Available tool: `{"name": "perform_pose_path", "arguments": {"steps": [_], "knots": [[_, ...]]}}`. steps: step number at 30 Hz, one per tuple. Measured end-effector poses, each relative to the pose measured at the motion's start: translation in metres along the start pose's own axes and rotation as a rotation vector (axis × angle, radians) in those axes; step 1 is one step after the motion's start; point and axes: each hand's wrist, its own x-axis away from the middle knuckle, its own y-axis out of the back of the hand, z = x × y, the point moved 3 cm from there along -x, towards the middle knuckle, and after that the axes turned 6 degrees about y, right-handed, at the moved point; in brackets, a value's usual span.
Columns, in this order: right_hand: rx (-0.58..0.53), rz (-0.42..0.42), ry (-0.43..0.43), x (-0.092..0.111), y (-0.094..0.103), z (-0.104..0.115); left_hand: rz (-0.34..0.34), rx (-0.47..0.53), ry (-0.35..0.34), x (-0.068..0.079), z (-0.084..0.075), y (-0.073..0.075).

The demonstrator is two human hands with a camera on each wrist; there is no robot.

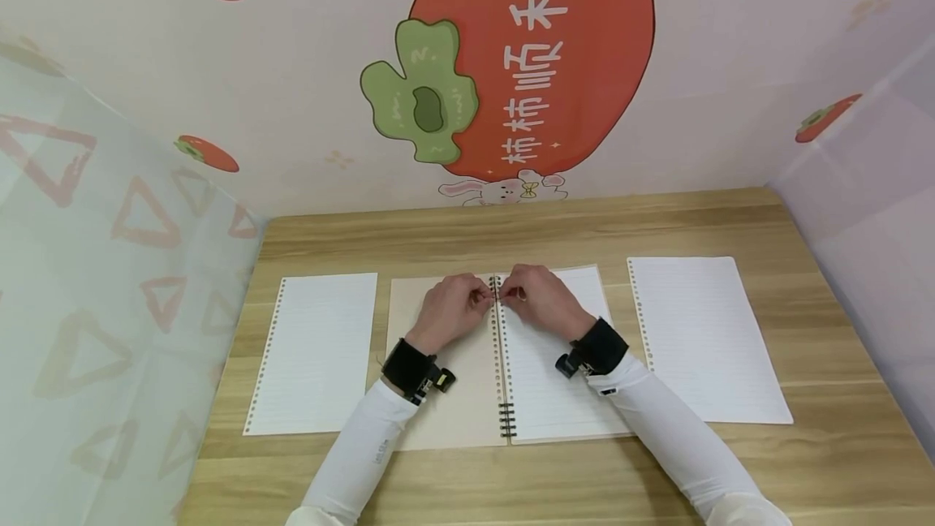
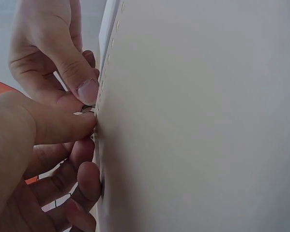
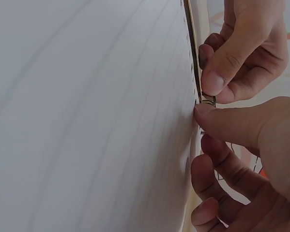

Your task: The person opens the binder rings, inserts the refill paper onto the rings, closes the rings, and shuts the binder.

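Note:
An open loose-leaf notebook lies flat, with a bare beige cover (image 1: pixel 445 412) on the left and lined, punched paper (image 1: pixel 555 396) on the right. At the top of its spine both hands meet on the upper black binder ring clip (image 1: pixel 494 281). My left hand (image 1: pixel 453 311) pinches it from the left, thumb against forefinger. From the other side my right hand (image 1: pixel 544 299) pinches it likewise. Between the fingertips a small dark ring (image 3: pixel 209 100) shows in the right wrist view; the rest is hidden by the fingers. The lower ring clip (image 1: pixel 507 420) sits near the spine's bottom.
A lined punched sheet (image 1: pixel 314 355) lies left of the notebook, and another loose lined sheet (image 1: pixel 708 339) lies to the right. All rest on a wooden table (image 1: pixel 453 485). Printed walls (image 1: pixel 307 104) stand behind it and at both sides.

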Motion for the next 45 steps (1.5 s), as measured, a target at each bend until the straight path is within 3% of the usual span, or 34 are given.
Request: {"name": "perform_pose_path", "arguments": {"steps": [16,45], "knots": [[0.049,0.015,-0.063,-0.0018,0.0009,0.0032,-0.024,-0.040,-0.027,-0.0036,-0.0010,0.0007],[0.100,-0.016,-0.076,0.0021,0.0036,-0.0012,-0.028,-0.029,0.063,-0.0044,-0.0007,0.0020]]}}
